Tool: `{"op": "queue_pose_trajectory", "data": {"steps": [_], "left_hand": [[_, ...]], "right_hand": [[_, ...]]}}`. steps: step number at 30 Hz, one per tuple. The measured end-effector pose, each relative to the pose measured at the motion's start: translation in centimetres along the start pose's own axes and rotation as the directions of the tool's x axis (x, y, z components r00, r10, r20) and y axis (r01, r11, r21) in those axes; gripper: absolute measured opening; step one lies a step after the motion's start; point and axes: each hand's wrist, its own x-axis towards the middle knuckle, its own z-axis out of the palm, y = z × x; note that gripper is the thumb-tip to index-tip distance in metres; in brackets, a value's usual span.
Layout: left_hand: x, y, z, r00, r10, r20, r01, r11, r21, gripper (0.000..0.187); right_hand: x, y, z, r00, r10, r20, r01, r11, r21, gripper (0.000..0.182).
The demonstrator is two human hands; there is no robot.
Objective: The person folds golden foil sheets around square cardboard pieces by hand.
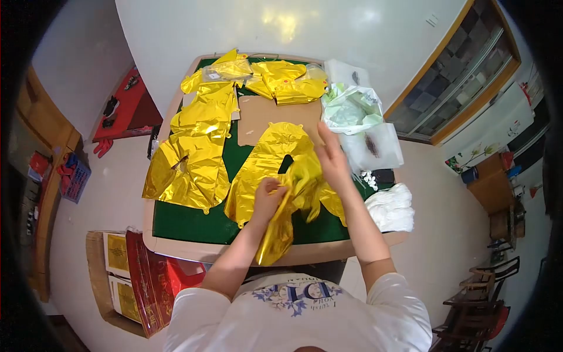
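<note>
My left hand (pixel 268 198) pinches the edge of a crumpled gold foil balloon (pixel 277 237) that hangs over the table's front edge. Beside the foil, on its right, my right hand (pixel 333 159) is raised with its fingers stretched out. Under and behind the held foil lies another flat gold foil balloon (pixel 275 141), with a dark gap in its middle. A third flat foil balloon (pixel 196 167), uninflated, covers the left side of the green tabletop (pixel 176 226). More folded gold foil (pixel 287 82) rests along the back.
A brown cardboard sheet (pixel 252 120) lies mid-table. At the right are an open plastic bag (pixel 352 114), clear packets (pixel 375 149) and a bundle of white string (pixel 392 208). An open carton (pixel 97 264) stands on the floor front left; wooden chairs (pixel 484 287) stand at right.
</note>
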Motion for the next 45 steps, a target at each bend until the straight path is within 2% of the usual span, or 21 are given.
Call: {"op": "queue_pose_trajectory", "data": {"steps": [1,3,6,9,11,13,14,15,18,23,24,26,29,31,33,34,36,37,39,43,45], "left_hand": [[0.1,-1.1,-0.8,1.000,0.002,-0.002,-0.002,1.000,0.000,0.025],[0.0,-2.3,-2.2,0.956,0.167,-0.239,-0.136,0.981,0.140,0.024],[-0.2,-2.3,-3.1,0.911,0.232,-0.340,-0.183,0.969,0.168,0.021],[-0.2,-2.2,-3.4,0.920,0.230,-0.317,-0.153,0.956,0.249,0.020],[-0.3,-0.9,-3.3,0.935,0.205,-0.288,-0.106,0.939,0.327,0.017],[-0.4,0.7,-3.3,0.872,0.448,-0.199,-0.285,0.793,0.539,0.019],[0.2,0.3,-4.1,0.864,0.489,-0.121,-0.279,0.665,0.693,0.028],[0.7,0.4,-4.7,0.865,0.488,-0.117,-0.280,0.662,0.695,0.028],[2.7,-1.4,-6.6,0.903,0.345,0.257,-0.346,0.227,0.910,0.042],[4.6,-1.8,-6.4,0.884,0.364,0.292,-0.362,0.141,0.921,0.044],[4.8,-1.9,-6.4,0.893,0.345,0.289,-0.349,0.127,0.928,0.044],[4.9,-1.8,-6.4,0.902,0.327,0.281,-0.332,0.110,0.937,0.045],[4.5,-1.7,-6.3,0.898,0.331,0.289,-0.337,0.098,0.936,0.045],[4.7,-1.8,-6.4,0.905,0.317,0.284,-0.329,0.098,0.939,0.046],[4.8,-2.2,-6.4,0.898,0.330,0.291,-0.332,0.074,0.940,0.045],[4.8,-2.2,-6.4,0.892,0.343,0.295,-0.331,0.052,0.942,0.045],[4.8,-2.1,-6.4,0.893,0.342,0.293,-0.330,0.055,0.942,0.045],[4.8,-2.1,-6.4,0.896,0.333,0.293,-0.329,0.057,0.942,0.045],[4.7,-2.1,-6.4,0.893,0.342,0.293,-0.331,0.057,0.942,0.045],[4.9,-2.2,-6.5,0.905,0.307,0.295,-0.329,0.065,0.942,0.047],[4.8,-2.4,-6.5,0.887,0.346,0.305,-0.345,0.058,0.937,0.045]], "right_hand": [[-0.8,2.6,0.6,1.000,0.007,-0.010,-0.009,0.984,-0.180,0.052],[-3.7,6.1,1.6,0.999,0.001,-0.040,-0.011,0.967,-0.254,0.051],[-8.1,8.7,1.8,0.994,0.043,-0.099,-0.075,0.934,-0.348,0.048],[-10.7,9.5,1.7,0.983,0.131,-0.128,-0.171,0.903,-0.395,0.040],[-11.8,11.6,1.8,0.980,0.196,-0.030,-0.174,0.776,-0.606,0.041],[-12.1,12.2,2.2,0.981,0.188,-0.038,-0.168,0.746,-0.645,0.042],[-12.0,12.5,2.3,0.984,0.174,-0.038,-0.152,0.712,-0.686,0.043],[-11.9,12.7,2.4,0.984,0.176,-0.040,-0.156,0.713,-0.684,0.043],[-11.3,13.1,2.8,0.967,0.251,-0.047,-0.211,0.683,-0.699,0.045],[-10.2,13.8,3.3,0.982,0.110,-0.156,-0.190,0.642,-0.743,0.042],[-10.0,13.4,3.4,0.981,0.109,-0.158,-0.191,0.642,-0.742,0.042],[-9.5,11.3,3.8,0.964,0.098,-0.248,-0.225,0.796,-0.561,0.038],[-10.1,7.9,5.7,0.975,0.141,-0.173,-0.206,0.864,-0.459,0.028],[-11.1,6.3,7.3,0.982,0.087,-0.170,-0.151,0.898,-0.413,0.026],[-12.2,4.5,8.6,0.994,-0.110,-0.025,0.093,0.921,-0.380,0.032],[-12.6,3.1,9.1,0.993,-0.116,-0.028,0.096,0.920,-0.381,0.032],[-13.5,0.9,9.7,0.984,0.171,0.056,-0.145,0.935,-0.323,0.049],[-13.7,1.0,9.8,0.984,0.167,0.054,-0.141,0.935,-0.324,0.049],[-13.7,1.5,10.1,0.967,0.244,0.074,-0.187,0.876,-0.444,0.068],[-12.4,2.9,10.1,0.918,0.383,0.098,-0.320,0.865,-0.387,0.073],[-11.9,4.0,9.9,0.873,0.460,0.161,-0.454,0.888,-0.074,0.068]]}}
